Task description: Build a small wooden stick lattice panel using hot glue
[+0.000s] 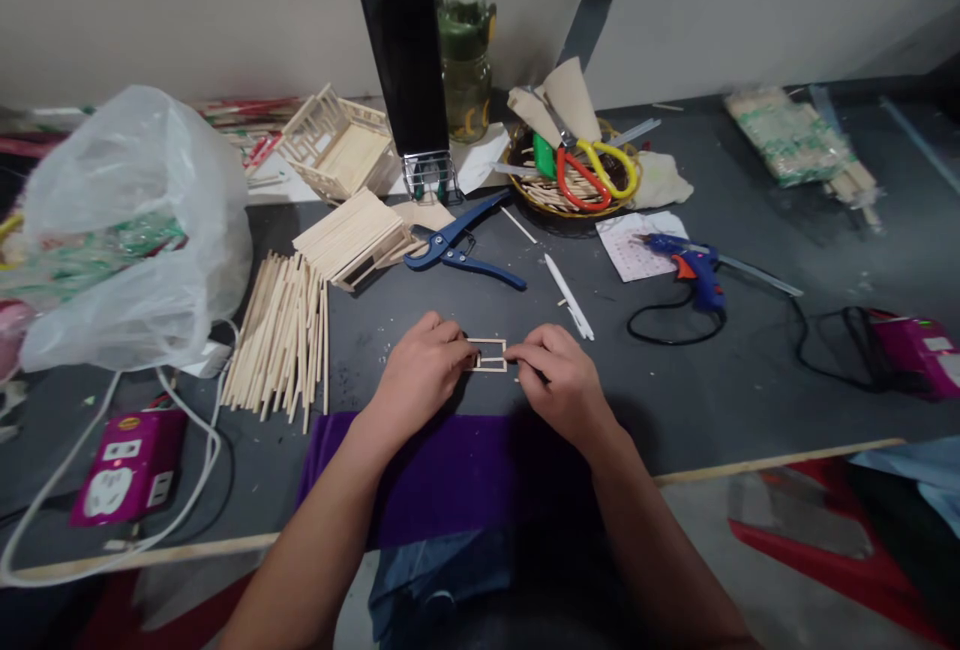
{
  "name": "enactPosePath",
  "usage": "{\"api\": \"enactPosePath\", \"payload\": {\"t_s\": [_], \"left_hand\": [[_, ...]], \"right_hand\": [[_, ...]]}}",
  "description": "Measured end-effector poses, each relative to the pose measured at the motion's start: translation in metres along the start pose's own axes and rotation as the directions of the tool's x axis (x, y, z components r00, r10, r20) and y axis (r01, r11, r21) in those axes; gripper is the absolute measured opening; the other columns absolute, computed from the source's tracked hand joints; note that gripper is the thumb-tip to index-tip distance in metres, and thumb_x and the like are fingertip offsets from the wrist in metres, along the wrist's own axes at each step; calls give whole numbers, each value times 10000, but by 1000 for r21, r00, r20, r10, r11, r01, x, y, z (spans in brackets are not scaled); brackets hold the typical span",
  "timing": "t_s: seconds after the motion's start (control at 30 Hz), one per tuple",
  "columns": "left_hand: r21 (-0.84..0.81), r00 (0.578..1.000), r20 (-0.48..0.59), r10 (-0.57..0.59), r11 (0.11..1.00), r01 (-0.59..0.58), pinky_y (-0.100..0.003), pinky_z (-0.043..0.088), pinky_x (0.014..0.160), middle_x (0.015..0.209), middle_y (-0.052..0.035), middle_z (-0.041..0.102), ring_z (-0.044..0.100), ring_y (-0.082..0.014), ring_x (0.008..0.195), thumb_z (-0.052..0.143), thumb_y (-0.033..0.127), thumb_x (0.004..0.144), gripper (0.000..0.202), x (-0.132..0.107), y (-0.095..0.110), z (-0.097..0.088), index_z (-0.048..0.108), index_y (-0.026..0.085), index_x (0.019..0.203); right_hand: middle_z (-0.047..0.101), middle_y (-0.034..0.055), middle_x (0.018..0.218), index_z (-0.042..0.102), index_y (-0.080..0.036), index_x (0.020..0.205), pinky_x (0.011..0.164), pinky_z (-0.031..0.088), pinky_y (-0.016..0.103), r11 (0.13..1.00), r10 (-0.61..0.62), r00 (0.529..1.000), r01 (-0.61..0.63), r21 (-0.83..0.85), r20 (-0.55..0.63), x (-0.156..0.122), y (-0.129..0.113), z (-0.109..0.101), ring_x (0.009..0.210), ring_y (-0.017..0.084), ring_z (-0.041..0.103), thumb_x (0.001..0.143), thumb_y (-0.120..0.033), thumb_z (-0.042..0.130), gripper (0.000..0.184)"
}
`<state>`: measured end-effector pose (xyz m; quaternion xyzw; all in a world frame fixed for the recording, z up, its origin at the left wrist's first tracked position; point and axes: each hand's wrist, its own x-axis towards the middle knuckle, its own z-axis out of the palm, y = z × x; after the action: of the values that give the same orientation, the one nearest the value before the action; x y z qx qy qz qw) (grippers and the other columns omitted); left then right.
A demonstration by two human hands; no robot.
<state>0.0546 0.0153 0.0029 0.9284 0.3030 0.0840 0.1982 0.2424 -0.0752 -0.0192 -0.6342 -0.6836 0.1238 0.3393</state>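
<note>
A small rectangular frame of thin wooden sticks (pixel 492 341) lies on the dark table between my hands. My left hand (pixel 422 367) is closed on the frame's left end, its fingers covering that part. At the right end, my right hand (pixel 557 377) has its fingers bent and pinched together by the frame's edge; whatever is between them is too small to make out. One short stick runs lengthwise inside the frame. Beyond my hands lie a blue pair of cutters (pixel 459 258) and a white pen (pixel 568 296).
Bundled wooden sticks (pixel 279 335) lie left, near a stick-built box (pixel 337 145) and a plastic bag (pixel 139 220). A phone (pixel 405 65) stands behind. To the right are a basket with scissors (pixel 585 175), a blue glue gun (pixel 697 270) and its cord. A purple cloth (pixel 450 490) covers the front edge.
</note>
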Motion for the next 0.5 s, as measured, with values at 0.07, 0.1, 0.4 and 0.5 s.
{"api": "enactPosePath", "payload": {"t_s": [0.07, 0.1, 0.4, 0.5], "left_hand": [[2, 1000, -4, 3, 1000, -3, -320, 373, 681, 796, -64, 620, 459, -210, 815, 539, 170, 932, 202, 1, 1, 1, 730, 174, 867], [1, 1000, -6, 4, 1000, -4, -320, 374, 683, 795, -64, 617, 455, -210, 812, 540, 173, 932, 199, 1, 1, 2, 728, 173, 868], [-12, 1000, -16, 1, 1000, -1, -320, 395, 713, 811, -66, 605, 449, -208, 818, 524, 161, 938, 201, 2, 3, 4, 723, 160, 911], [-16, 1000, -17, -1, 1000, 1, -325, 401, 717, 813, -68, 608, 448, -209, 812, 521, 170, 941, 202, 2, 3, 4, 722, 159, 930]], "right_hand": [[594, 52, 803, 729, -206, 895, 709, 455, 306, 1000, 28, 1000, -28, 0, -15, 0, 1, 0, 788, 182, 559, 850, -70, 456, 308], [596, 51, 802, 728, -208, 891, 708, 455, 305, 999, 38, 999, -38, -1, -14, 0, 2, 1, 785, 181, 559, 850, -72, 459, 304], [613, 42, 816, 693, -203, 866, 697, 422, 281, 995, 15, 998, -10, -102, 56, 5, -8, 6, 811, 180, 553, 890, -153, 546, 157], [615, 40, 819, 675, -207, 821, 652, 385, 277, 981, -9, 994, 31, -191, 113, 9, -11, 8, 810, 181, 537, 907, -178, 553, 153]]}}
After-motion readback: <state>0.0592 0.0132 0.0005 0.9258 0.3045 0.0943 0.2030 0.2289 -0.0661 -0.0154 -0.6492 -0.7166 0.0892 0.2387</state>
